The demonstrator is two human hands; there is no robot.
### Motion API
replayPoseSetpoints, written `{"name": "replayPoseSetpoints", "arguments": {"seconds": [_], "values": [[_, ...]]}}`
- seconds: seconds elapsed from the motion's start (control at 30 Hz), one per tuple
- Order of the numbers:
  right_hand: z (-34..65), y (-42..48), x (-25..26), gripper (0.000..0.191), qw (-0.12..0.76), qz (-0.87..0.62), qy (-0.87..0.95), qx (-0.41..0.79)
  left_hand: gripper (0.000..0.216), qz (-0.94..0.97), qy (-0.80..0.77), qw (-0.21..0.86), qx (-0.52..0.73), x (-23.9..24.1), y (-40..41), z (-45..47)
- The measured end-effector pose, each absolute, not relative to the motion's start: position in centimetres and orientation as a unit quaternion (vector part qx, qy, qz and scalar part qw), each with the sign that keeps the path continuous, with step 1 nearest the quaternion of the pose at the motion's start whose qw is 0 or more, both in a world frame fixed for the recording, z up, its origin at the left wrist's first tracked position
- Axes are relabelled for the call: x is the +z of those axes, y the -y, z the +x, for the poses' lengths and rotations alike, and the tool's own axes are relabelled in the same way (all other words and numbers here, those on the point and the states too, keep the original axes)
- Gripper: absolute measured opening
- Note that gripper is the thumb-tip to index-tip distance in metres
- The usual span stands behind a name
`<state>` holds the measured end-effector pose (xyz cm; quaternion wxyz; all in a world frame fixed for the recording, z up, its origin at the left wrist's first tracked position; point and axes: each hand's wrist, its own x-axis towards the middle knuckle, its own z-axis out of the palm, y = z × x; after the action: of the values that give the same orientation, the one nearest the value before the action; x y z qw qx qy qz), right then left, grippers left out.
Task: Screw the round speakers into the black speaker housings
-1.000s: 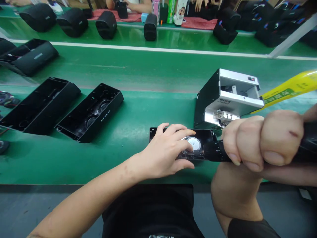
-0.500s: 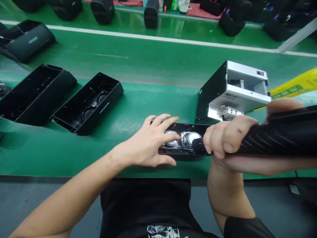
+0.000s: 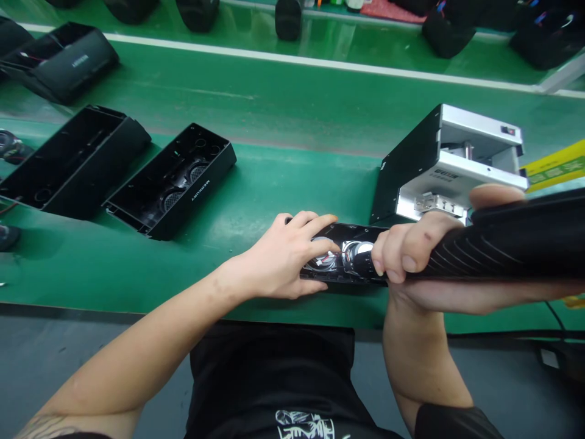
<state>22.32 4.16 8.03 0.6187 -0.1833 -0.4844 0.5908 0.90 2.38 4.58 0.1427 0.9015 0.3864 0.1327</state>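
Observation:
In front of me on the green bench lies a black speaker housing [image 3: 361, 230], open side up, with two round silver-rimmed speaker drivers [image 3: 354, 253] inside. My left hand [image 3: 295, 256] spans its left end, fingers over the far side and thumb along the near side, holding it. A black electric screwdriver [image 3: 512, 238] with a ridged barrel is wrapped in my right hand [image 3: 411, 247]. Its dark front collar [image 3: 364, 264] reaches over the right-hand speaker driver; the bit's tip is hidden. Part of the housing disappears under my right hand.
Two open black housings [image 3: 176, 180] [image 3: 77, 161] lie to the left, with another [image 3: 66, 61] farther back. A black-and-silver machine [image 3: 450, 161] stands just behind my right hand, beside a yellow object [image 3: 557, 161]. Several dark housings line the far side [image 3: 287, 21].
My left thumb has drawn in against the near side of the housing. The screwdriver and my right hand have shifted slightly left relative to the housing. The whole view has shifted a little.

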Motion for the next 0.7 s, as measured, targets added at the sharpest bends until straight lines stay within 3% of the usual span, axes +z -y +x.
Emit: {"name": "replayPoseSetpoints", "arguments": {"seconds": [0.7], "values": [[21.51,-4.03,7.15,0.049,0.622,-0.194,0.498,0.572,0.056,0.903,-0.386,0.135,0.135,4.47,-2.17,0.92]]}}
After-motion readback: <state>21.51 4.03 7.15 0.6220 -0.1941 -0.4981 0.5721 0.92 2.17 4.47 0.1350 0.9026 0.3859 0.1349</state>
